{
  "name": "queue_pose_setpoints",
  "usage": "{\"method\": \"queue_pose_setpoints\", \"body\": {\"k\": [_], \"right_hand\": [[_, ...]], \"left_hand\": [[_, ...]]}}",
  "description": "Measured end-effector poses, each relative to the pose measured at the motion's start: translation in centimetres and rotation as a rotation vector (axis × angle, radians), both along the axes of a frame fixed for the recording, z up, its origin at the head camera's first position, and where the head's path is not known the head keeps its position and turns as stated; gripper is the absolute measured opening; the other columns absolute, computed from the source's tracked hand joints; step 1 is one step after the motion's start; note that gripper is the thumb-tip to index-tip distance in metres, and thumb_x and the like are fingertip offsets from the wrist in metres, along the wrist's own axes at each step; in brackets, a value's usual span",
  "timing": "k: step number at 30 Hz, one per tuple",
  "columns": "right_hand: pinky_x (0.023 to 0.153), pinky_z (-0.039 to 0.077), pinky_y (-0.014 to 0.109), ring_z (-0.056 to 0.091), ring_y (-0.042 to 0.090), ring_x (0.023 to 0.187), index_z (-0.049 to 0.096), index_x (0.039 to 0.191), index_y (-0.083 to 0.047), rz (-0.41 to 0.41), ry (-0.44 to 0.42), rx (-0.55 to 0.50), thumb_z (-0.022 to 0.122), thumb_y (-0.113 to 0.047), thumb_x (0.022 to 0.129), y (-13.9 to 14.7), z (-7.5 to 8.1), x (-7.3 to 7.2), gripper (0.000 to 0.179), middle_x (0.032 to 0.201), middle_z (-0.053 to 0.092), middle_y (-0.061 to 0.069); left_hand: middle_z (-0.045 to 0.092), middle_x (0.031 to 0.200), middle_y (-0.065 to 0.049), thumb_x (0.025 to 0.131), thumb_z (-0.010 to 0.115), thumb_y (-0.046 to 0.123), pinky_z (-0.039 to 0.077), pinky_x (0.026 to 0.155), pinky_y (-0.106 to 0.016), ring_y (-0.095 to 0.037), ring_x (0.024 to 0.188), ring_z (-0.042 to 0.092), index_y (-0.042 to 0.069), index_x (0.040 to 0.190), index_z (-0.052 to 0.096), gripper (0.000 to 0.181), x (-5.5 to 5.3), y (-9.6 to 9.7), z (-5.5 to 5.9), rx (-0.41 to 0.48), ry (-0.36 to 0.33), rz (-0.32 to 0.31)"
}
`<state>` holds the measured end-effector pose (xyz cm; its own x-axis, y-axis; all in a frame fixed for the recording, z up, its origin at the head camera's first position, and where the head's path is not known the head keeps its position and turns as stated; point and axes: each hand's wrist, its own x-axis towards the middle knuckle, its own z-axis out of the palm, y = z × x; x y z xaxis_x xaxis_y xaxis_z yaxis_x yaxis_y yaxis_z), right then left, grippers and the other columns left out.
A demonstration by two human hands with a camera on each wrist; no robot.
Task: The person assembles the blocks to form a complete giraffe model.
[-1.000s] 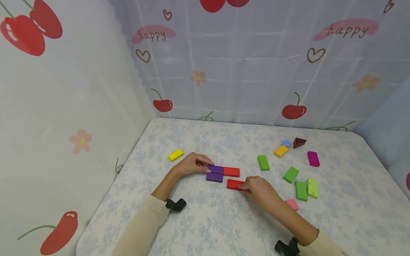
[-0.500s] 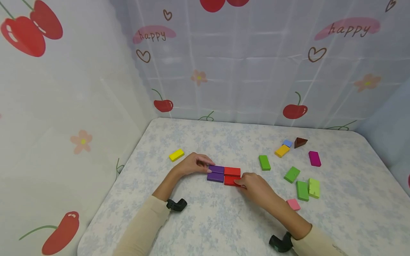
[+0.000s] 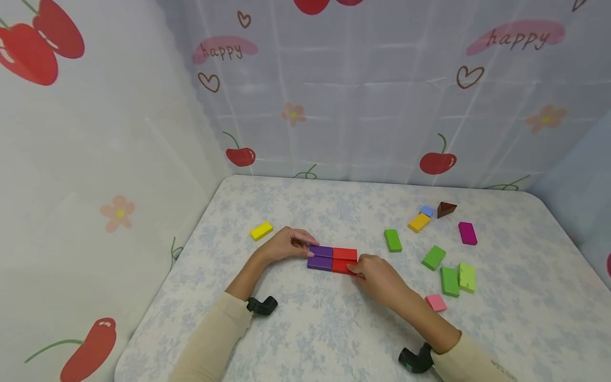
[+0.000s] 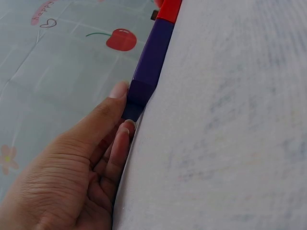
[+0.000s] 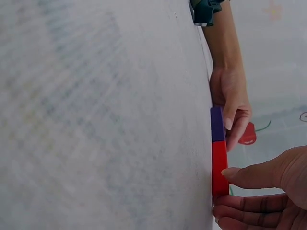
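Two purple blocks and two red blocks lie flat in a two-by-two group on the table. My left hand (image 3: 288, 244) holds the far purple block (image 3: 322, 251) at its left end, thumb at that end and fingers toward the back. The near purple block (image 3: 320, 263) lies against its front side. At the right, the far red block (image 3: 345, 254) adjoins the far purple one. My right hand (image 3: 382, 277) pinches the near red block (image 3: 340, 266), with the thumb (image 5: 235, 175) on it and the fingers at its right end, partly hiding that end.
A yellow block (image 3: 261, 231) lies left, beyond the left hand. Right of the group are several green blocks (image 3: 393, 241), an orange block (image 3: 419, 223), a blue block (image 3: 427, 211), a brown wedge (image 3: 446, 209), a magenta block (image 3: 468, 233) and a pink block (image 3: 436, 303).
My right hand has slid the near red block left and back, against the far red block and near purple block. The left hand has stayed at the purple blocks.
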<state>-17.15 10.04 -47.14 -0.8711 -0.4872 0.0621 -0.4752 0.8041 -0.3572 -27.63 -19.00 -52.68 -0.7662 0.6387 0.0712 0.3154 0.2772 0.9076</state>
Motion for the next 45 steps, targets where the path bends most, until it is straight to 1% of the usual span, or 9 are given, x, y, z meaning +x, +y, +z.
{"method": "queue_pose_setpoints", "body": {"k": [4,7,11,16,26,33,39,42,45], "right_hand": [[0.065,0.051,0.024,0.059,0.011,0.070,0.079,0.112,-0.006,-0.010,0.018,-0.046,0.083,0.000,0.081,0.2,-0.4,-0.3,0.031,0.081,0.070,0.004],[0.072,0.057,0.030,0.067,0.016,0.077,0.080,0.108,-0.005,-0.015,0.041,-0.096,0.083,0.001,0.081,0.4,-0.7,-0.5,0.028,0.085,0.074,0.005],[0.076,0.058,0.035,0.069,0.018,0.082,0.081,0.103,-0.005,-0.047,0.031,-0.144,0.083,0.000,0.082,0.6,-1.0,-0.7,0.022,0.092,0.076,0.004],[0.073,0.056,0.033,0.063,0.013,0.078,0.081,0.102,-0.006,-0.074,0.017,-0.176,0.085,-0.003,0.081,0.8,-1.1,-0.7,0.022,0.093,0.076,0.003],[0.068,0.054,0.028,0.061,0.009,0.074,0.080,0.102,-0.007,-0.058,0.018,-0.220,0.084,-0.005,0.082,1.6,-0.9,-1.1,0.020,0.088,0.073,-0.001],[0.069,0.056,0.030,0.065,0.018,0.082,0.077,0.113,-0.005,-0.082,0.040,-0.265,0.084,-0.011,0.085,3.8,0.3,-2.7,0.030,0.101,0.074,0.008],[0.073,0.059,0.040,0.068,0.029,0.089,0.074,0.117,0.000,-0.068,0.087,-0.310,0.084,-0.008,0.084,6.7,1.3,-4.4,0.036,0.110,0.072,0.016],[0.074,0.059,0.043,0.068,0.033,0.093,0.072,0.119,0.001,-0.060,0.071,-0.298,0.084,-0.007,0.083,8.2,1.3,-5.0,0.039,0.115,0.071,0.018],[0.073,0.059,0.040,0.067,0.035,0.098,0.071,0.121,0.002,-0.042,0.047,-0.273,0.084,-0.008,0.083,9.4,0.9,-5.7,0.041,0.119,0.070,0.019]], "left_hand": [[0.073,0.111,0.000,0.086,0.083,0.010,0.055,0.075,-0.030,-0.020,0.083,0.065,0.014,0.114,0.079,0.029,0.1,0.0,0.2,-0.005,-0.014,0.010],[0.073,0.112,0.001,0.086,0.083,0.010,0.054,0.074,-0.029,-0.019,0.083,0.065,0.015,0.114,0.079,0.029,0.0,0.0,0.1,-0.004,-0.019,0.014],[0.072,0.112,0.000,0.086,0.083,0.010,0.054,0.073,-0.029,-0.019,0.083,0.065,0.014,0.114,0.079,0.029,-0.1,0.0,-0.1,0.002,-0.010,0.010],[0.072,0.112,-0.001,0.086,0.083,0.011,0.054,0.072,-0.028,-0.019,0.082,0.065,0.012,0.114,0.079,0.029,0.0,0.0,-0.1,0.001,0.003,0.005],[0.073,0.111,-0.001,0.086,0.083,0.012,0.054,0.073,-0.029,-0.019,0.082,0.065,0.013,0.115,0.079,0.028,0.2,-0.1,-0.1,0.004,0.018,-0.003],[0.072,0.111,-0.001,0.086,0.083,0.011,0.054,0.072,-0.028,-0.019,0.081,0.065,0.014,0.114,0.079,0.029,0.2,-0.2,-0.1,0.010,0.017,-0.001],[0.072,0.111,-0.003,0.086,0.082,0.009,0.054,0.072,-0.028,-0.019,0.082,0.065,0.011,0.116,0.079,0.030,0.0,-0.1,-0.1,0.021,0.025,0.005],[0.073,0.111,-0.002,0.086,0.082,0.009,0.054,0.072,-0.028,-0.019,0.082,0.065,0.012,0.115,0.079,0.029,-0.1,0.0,-0.2,0.020,0.027,0.003],[0.073,0.111,-0.001,0.086,0.083,0.011,0.054,0.073,-0.028,-0.019,0.082,0.065,0.013,0.115,0.079,0.029,-0.1,0.0,-0.3,0.018,0.020,0.000]]}}
